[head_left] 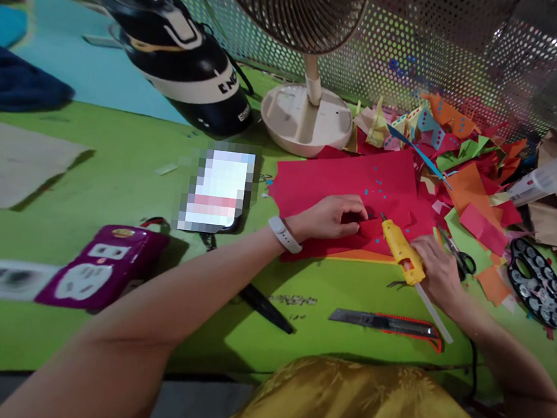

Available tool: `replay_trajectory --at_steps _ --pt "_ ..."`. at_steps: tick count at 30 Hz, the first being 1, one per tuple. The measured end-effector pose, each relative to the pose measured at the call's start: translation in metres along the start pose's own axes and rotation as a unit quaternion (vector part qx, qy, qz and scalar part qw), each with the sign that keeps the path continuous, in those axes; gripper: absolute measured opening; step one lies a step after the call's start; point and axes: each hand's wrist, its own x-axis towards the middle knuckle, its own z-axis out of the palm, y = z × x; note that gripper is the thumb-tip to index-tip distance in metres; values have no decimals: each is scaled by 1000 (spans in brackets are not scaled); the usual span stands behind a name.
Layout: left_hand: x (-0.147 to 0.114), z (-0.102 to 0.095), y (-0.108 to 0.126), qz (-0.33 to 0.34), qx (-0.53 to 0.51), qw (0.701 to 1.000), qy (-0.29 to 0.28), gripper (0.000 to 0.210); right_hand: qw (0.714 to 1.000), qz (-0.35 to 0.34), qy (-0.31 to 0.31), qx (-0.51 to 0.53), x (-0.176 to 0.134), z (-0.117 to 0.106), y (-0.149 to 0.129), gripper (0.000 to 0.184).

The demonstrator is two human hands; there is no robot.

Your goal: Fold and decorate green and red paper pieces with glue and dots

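Observation:
My right hand (436, 270) is closed around a yellow hot glue gun (402, 250) with a glue stick (434, 312) sticking out of its back. The gun's nozzle points at a small folded red paper piece (375, 235) just left of it. My left hand (332, 216), with a white band on the wrist, has its fingers curled and pinched on that red piece. Beneath both lies a larger red paper sheet (342, 176) dotted with small blue bits, and an orange sheet (361, 255) shows under its near edge.
Near me lies an orange box cutter (386, 324), with a black pen (267, 308) to its left. Scissors (459, 253) and paper scraps (479, 165) sit on the right. A fan (306, 115), a bottle (193, 72), a phone (220, 189) and a purple power strip (101, 262) stand around.

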Motion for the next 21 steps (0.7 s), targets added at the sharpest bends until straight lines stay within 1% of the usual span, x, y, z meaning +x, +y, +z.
replay_trajectory --at_steps 4,6,7,9,11,12,14,15,16,19,21 --pt "-1 -1 2 3 -2 1000 0 17 993 -50 82 -68 -5 -25 2 15" --pt "-1 -2 3 8 -6 1000 2 18 988 -54 111 -91 -14 -35 10 16" --pt "-1 -2 4 8 -7 1000 3 18 987 -46 114 -101 -20 -39 16 16" --pt "-1 -2 5 1 -2 1000 3 16 986 -13 115 -120 -40 -44 31 14" --pt "-1 -2 5 -8 5 1000 3 15 981 42 127 -142 -67 -47 49 13" --pt "-1 -1 5 -12 8 1000 3 15 976 70 137 -155 -82 -48 58 15" --pt "-1 -1 3 -18 9 1000 6 16 968 100 148 -178 -110 -48 74 20" --pt "-1 -1 2 -21 9 1000 6 16 960 126 162 -189 -122 -48 81 23" --pt "-1 -1 1 -24 9 1000 7 16 957 143 162 -195 -132 -48 86 26" --pt "-2 -1 -1 -31 6 999 12 18 950 177 155 -206 -150 -51 98 34" --pt "-2 -1 -1 -31 4 999 13 18 954 187 124 -196 -156 -56 103 35"
